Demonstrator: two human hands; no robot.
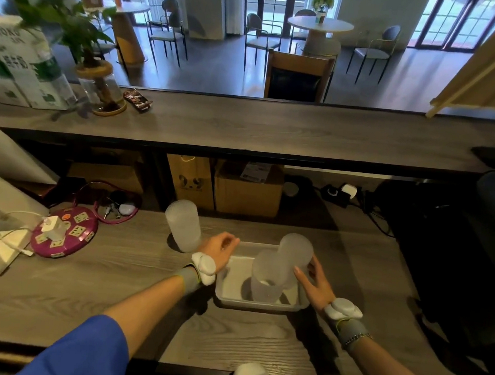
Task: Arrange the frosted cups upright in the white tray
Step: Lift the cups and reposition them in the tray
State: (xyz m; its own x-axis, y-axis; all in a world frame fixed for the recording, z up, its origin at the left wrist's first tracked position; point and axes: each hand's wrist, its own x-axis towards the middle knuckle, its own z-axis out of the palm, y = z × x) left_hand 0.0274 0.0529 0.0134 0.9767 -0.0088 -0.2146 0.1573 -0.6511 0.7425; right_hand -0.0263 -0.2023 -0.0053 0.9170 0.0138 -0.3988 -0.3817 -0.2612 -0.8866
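Observation:
A white tray [234,287] sits on the grey wooden counter in front of me. Two frosted cups stand inside it: a near one [267,276] and a far one [294,253] toward the back right corner. My right hand [316,281] touches the right side of these cups with fingers spread, gripping neither firmly. A third frosted cup [183,226] stands on the counter left of the tray. My left hand [220,250] hovers between that cup and the tray's back left corner, fingers loosely curled, holding nothing.
A round purple power strip [65,232] with a white plug lies at the left. A pink-rimmed dish with keys [117,206] sits behind it. Cardboard boxes [247,189] stand under the raised shelf. A black chair [493,251] is at the right.

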